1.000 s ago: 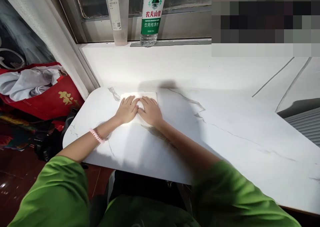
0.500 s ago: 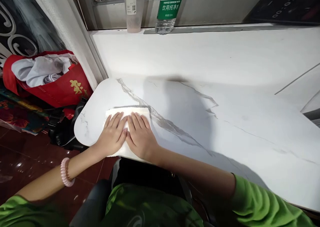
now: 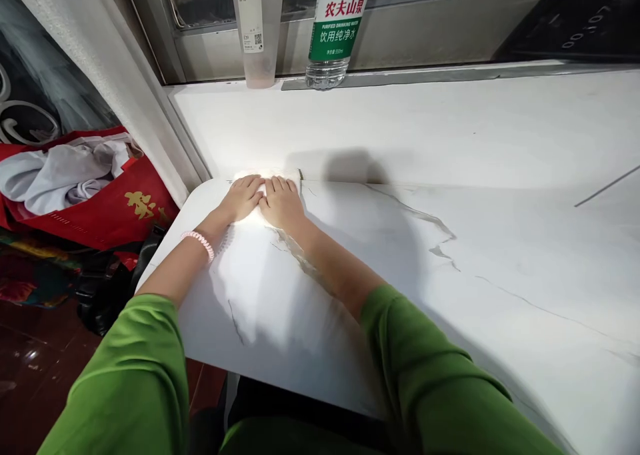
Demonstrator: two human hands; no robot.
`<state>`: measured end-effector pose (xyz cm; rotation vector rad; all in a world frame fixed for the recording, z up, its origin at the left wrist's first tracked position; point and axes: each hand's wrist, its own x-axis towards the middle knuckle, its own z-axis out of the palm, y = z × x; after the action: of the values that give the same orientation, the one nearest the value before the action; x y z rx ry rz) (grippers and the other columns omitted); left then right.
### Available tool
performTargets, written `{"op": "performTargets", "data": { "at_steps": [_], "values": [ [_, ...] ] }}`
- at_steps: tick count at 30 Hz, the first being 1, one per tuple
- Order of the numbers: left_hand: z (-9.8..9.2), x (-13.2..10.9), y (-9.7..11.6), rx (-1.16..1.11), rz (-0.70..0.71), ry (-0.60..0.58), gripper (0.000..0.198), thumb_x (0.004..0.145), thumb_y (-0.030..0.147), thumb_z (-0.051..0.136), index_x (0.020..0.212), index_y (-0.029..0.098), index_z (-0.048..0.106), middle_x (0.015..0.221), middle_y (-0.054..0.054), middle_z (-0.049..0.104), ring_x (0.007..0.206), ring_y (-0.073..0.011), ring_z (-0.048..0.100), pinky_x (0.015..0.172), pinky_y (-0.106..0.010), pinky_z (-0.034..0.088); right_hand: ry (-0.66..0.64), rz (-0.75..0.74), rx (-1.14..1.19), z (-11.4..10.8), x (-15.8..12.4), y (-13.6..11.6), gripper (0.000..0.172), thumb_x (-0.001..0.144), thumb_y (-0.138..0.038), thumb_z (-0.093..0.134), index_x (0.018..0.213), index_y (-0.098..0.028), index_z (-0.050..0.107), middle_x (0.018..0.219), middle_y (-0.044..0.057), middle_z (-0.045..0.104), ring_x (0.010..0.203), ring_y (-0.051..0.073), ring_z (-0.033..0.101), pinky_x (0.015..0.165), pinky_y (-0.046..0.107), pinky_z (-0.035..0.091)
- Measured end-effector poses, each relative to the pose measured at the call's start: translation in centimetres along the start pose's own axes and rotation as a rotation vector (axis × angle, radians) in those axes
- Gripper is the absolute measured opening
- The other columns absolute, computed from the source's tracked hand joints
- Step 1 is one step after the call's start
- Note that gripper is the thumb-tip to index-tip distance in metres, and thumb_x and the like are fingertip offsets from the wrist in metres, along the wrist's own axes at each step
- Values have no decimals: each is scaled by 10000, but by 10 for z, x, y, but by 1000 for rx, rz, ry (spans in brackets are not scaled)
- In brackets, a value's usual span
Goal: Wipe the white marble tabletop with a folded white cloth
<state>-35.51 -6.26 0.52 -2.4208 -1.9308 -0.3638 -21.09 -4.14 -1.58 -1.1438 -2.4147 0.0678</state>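
My left hand (image 3: 243, 197) lies flat with its fingers stretched out on a white cloth (image 3: 254, 217). Beside it, my right hand (image 3: 283, 203) also rests flat on the cloth, fingers forward, and the two hands nearly meet. The cloth is spread on the white marbled tabletop (image 3: 240, 268), up against the wall at the back left. Most of its middle is hidden under the hands. A pink coiled band (image 3: 200, 241) circles my left wrist.
A clear plastic cup (image 3: 260, 61) and a water bottle (image 3: 334, 41) stand on the window ledge behind the table. At the right of the ledge is a dark object (image 3: 575, 28) with printed digits. A red bag (image 3: 95, 218) stuffed with pale fabric sits left of the table.
Both hands have slid the cloth away from the table's front edge to its back edge at the wall. My arms are now stretched out further, and the view has shifted slightly.
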Motion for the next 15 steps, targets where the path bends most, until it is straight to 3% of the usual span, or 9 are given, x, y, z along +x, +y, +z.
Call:
{"op": "performTargets", "data": {
  "at_steps": [3, 7, 11, 15],
  "values": [
    [2, 15, -7, -7, 14, -5, 441, 947, 252, 331, 1352, 160, 480, 1456, -108, 478, 1375, -219, 392, 1155, -401, 284, 2, 39, 3, 3, 11, 5, 508, 922, -197, 359, 1358, 36, 474, 1438, 230, 482, 1358, 322, 383, 1138, 479, 219],
    [3, 12, -6, 2, 6, -12, 462, 975, 273, 294, 1396, 160, 446, 1516, -106, 409, 1416, -228, 337, 1174, -431, 238, 2, 38, -4, -1, 7, 4, 517, 938, -213, 348, 1382, 30, 453, 1461, 220, 459, 1376, 318, 364, 1152, 476, 209],
    [0, -12, 4, -1, -36, -15, 480, 994, 293, 267, 1431, 166, 417, 1543, -99, 372, 1432, -230, 311, 1186, -445, 205, -29, 24, -16, -8, -9, -4, 529, 952, -221, 343, 1419, 16, 414, 1483, 208, 435, 1393, 300, 345, 1166, 467, 196],
    [-5, -51, 16, 5, -82, -11, 490, 995, 301, 261, 1435, 153, 417, 1542, -106, 372, 1434, -233, 307, 1188, -448, 205, -21, -19, 12, -15, -37, -25, 533, 945, -229, 356, 1409, 23, 431, 1476, 212, 444, 1386, 318, 359, 1165, 473, 198]
  ]
}}
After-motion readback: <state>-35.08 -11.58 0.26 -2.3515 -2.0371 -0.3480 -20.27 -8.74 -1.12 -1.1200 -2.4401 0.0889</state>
